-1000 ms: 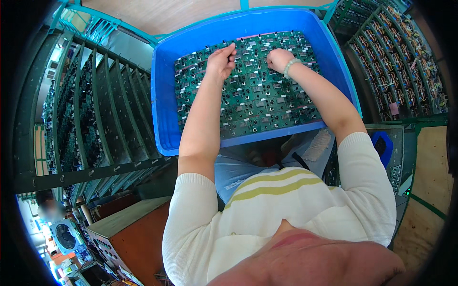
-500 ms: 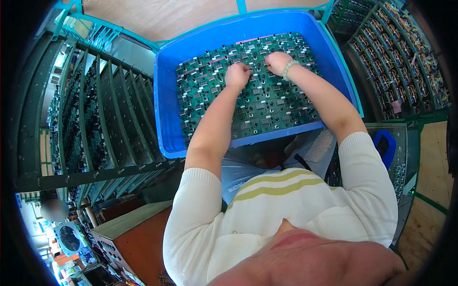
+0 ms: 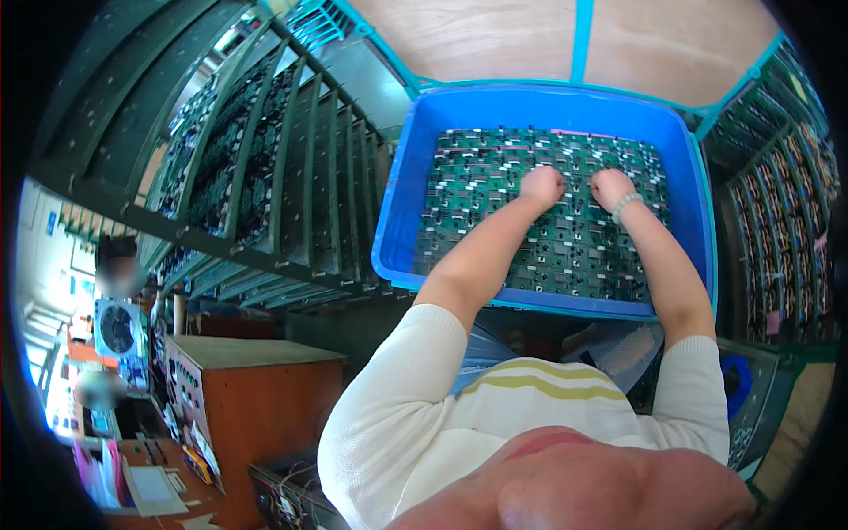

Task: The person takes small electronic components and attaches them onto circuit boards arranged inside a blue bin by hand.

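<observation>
A blue plastic tub [image 3: 395, 238] stands in front of me, filled with rows of green circuit boards [image 3: 574, 256] carrying small black and white parts. Over the middle of these boards, my left hand [image 3: 542, 186] is closed, knuckles up and fingertips curled down toward the boards. A short gap to its right, my right hand [image 3: 611, 189] is closed the same way, with a pale beaded bracelet at the wrist. Both hands are low against the boards. Whatever is between the fingers, if anything, is hidden from this view.
On the left, a dark green rack [image 3: 305, 177] holds upright circuit boards in slots. Another rack [image 3: 777, 238] with wired boards stands at the right. A teal frame [image 3: 580, 44] runs behind the tub. An orange-brown cabinet [image 3: 274, 397] is at lower left, near a fan [image 3: 120, 331].
The whole view has swung, so the tub and racks sit farther right and lower, and more of the left side shows. My hands remain closed over the boards, slightly farther apart.
</observation>
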`<state>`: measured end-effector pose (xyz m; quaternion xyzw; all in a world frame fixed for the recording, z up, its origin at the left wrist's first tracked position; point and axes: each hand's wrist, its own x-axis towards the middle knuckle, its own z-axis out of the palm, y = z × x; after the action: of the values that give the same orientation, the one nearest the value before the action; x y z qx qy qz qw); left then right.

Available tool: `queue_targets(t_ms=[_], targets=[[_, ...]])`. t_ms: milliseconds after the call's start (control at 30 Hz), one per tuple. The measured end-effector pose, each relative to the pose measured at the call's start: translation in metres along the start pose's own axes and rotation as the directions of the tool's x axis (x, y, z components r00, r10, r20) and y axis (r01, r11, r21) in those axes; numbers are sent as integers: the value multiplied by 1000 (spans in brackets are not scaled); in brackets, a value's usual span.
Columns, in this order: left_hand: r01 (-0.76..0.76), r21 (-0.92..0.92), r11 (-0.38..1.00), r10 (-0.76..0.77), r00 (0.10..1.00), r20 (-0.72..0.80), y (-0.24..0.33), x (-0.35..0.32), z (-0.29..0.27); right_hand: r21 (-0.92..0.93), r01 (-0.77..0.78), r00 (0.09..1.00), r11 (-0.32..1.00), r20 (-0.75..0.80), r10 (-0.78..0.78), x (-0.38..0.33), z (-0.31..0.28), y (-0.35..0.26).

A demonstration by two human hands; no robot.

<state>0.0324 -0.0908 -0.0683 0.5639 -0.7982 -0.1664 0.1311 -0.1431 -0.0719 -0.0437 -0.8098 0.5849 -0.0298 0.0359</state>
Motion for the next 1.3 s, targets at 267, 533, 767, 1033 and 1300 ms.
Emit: queue_targets(t_ms=[267,533,767,1033,1300], targets=[[117,25,993,-117,993,-8,0,4,0,-2,-25,1000,1000,15,25,7,-6,-6],[345,-911,225,-85,938,335,28,2,-60,558,147,967,817,-253,-1,-5,-56,-36],[337,-941,18,40,940,338,27,-2,-63,942,86,996,326,-72,-54,2,-40,-25],[316,-937,148,114,936,333,32,-7,-65,953,53,996,297,-31,-79,-4,-62,-36],[384,-922,-37,-27,922,385,34,-7,-50,413,265,904,871,-422,-75,-9,-64,-49]])
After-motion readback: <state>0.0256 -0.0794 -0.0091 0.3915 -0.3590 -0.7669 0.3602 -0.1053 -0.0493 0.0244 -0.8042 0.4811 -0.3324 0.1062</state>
